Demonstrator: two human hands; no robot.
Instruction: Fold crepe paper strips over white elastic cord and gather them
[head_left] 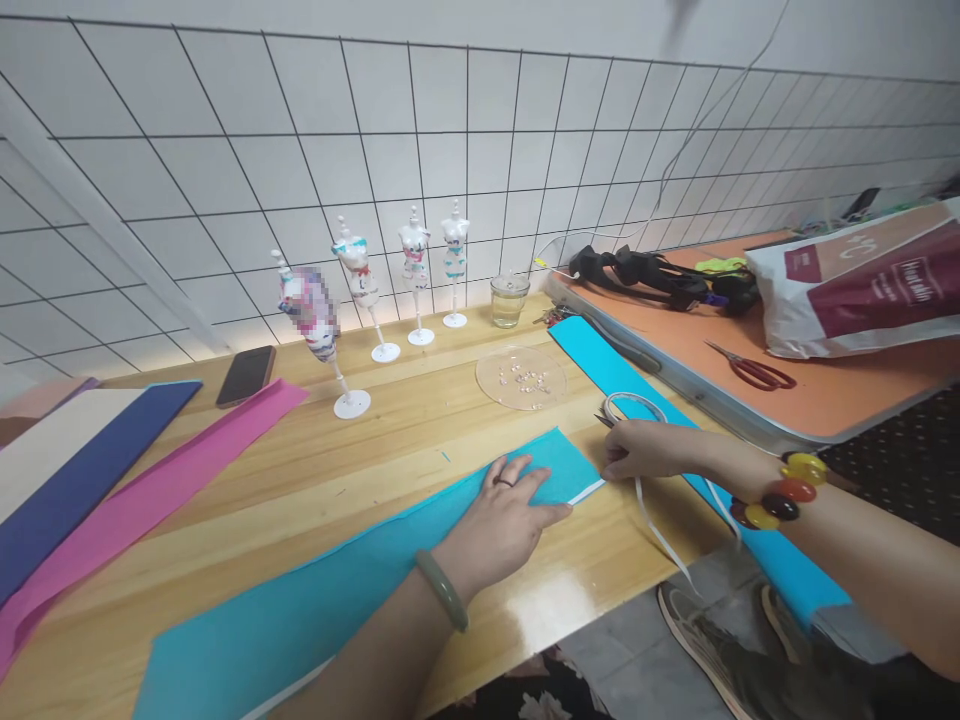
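My left hand (506, 515) lies with spread fingers on a turquoise strip of cloth or paper (322, 590), pressing it to the table near its right end. White tape (587, 493) runs along the near edge of that end. At its right corner, my right hand (645, 448) is closed, its fingertips pinching at the tape's end. Dark pointed blades (603, 419), like those of small scissors, stick out of the same hand; the rest is hidden by the fingers. Behind the hand lies a roll of white tape (636, 397), on a second blue strip (600, 352). Loose tape hangs below the wrist.
Several small white mannequins (455, 265) stand along the wall beside a glass (509, 300). A clear disc (487, 378) holds small shiny pieces. Pink (150, 490) and navy strips (82, 490) and a phone (246, 376) lie left. Red-handled scissors (754, 370) rest on an orange surface (832, 395) right. Someone's shoe (701, 640) shows below.
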